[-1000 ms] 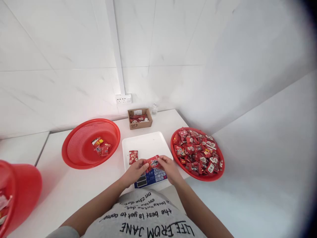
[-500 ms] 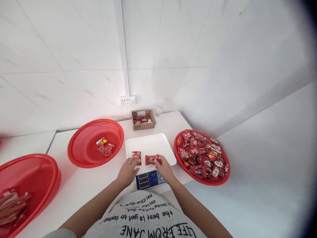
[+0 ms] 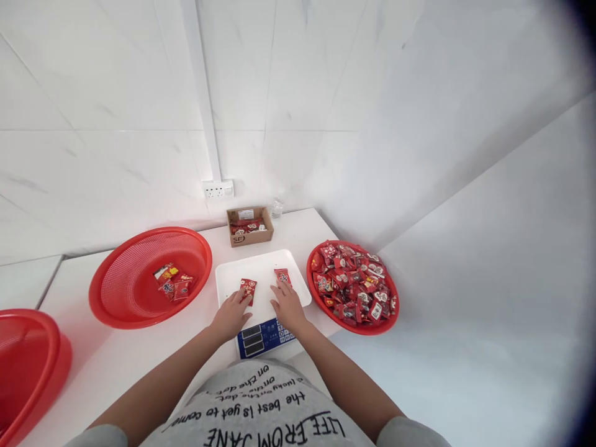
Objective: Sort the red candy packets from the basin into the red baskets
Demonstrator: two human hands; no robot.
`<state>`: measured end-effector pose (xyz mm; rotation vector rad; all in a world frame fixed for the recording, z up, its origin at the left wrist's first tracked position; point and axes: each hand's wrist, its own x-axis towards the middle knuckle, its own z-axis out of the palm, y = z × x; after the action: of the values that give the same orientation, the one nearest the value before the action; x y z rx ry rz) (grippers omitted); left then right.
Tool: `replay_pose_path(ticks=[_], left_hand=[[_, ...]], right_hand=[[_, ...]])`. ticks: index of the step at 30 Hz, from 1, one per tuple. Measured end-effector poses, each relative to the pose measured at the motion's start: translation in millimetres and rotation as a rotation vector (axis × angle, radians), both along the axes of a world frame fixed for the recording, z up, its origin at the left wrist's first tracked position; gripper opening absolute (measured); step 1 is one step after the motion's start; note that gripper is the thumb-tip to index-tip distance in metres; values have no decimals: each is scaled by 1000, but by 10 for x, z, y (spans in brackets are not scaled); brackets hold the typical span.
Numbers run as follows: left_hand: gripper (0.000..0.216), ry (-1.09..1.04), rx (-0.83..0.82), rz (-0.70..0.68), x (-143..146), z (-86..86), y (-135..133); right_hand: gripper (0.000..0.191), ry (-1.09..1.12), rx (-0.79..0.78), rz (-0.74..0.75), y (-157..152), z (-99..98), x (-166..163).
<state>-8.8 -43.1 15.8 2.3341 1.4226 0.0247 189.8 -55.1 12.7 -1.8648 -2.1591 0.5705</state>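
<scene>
Two small red snack packets rest on the white pan (image 3: pixel 264 257) of a digital scale. My left hand (image 3: pixel 231 318) is open, with its fingertips on the lower left of the left packet (image 3: pixel 249 287). Over the near end of the right packet (image 3: pixel 282 274) lie the stretched fingers of my right hand (image 3: pixel 287 305), also open. That packet's lower part is hidden under the fingertips. The scale's blue panel (image 3: pixel 265 337), with dark displays and keys, shows between my wrists.
To the right stands a red basket (image 3: pixel 397 310) heaped with similar packets. A red basket (image 3: pixel 107 267) with several packets is on the left, and another red basket (image 3: pixel 49 347) is nearer. Behind the scale are a cardboard box (image 3: pixel 254 238) of packets and a clear glass (image 3: pixel 276 208).
My view has swung right, so everything sits further left. The right packet has moved farther back on the pan and turned; my right fingers have gone from gripping its end to lying stretched over it.
</scene>
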Motion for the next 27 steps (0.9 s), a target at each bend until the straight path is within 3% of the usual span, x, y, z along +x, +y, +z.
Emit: replay_pose_path(ticks=[6,13,16,21,27], left_hand=[[42,38,15,-2,8,21,64],[37,-8,45,-7,-5,-10,140],[37,-11,94,-9,49,-23,140],[54,-22,127,-63,179,-29,134],[56,-16,84,-143,207,-122,171]], right_hand=[[55,22,-43,-55,253,1,56],[31,171,-4,239,66,-44,-45],[32,199,-17,260,-14,-5,-53],[34,204,94,105,-81,26,166],[31,69,245,-267,-250,-8,886]])
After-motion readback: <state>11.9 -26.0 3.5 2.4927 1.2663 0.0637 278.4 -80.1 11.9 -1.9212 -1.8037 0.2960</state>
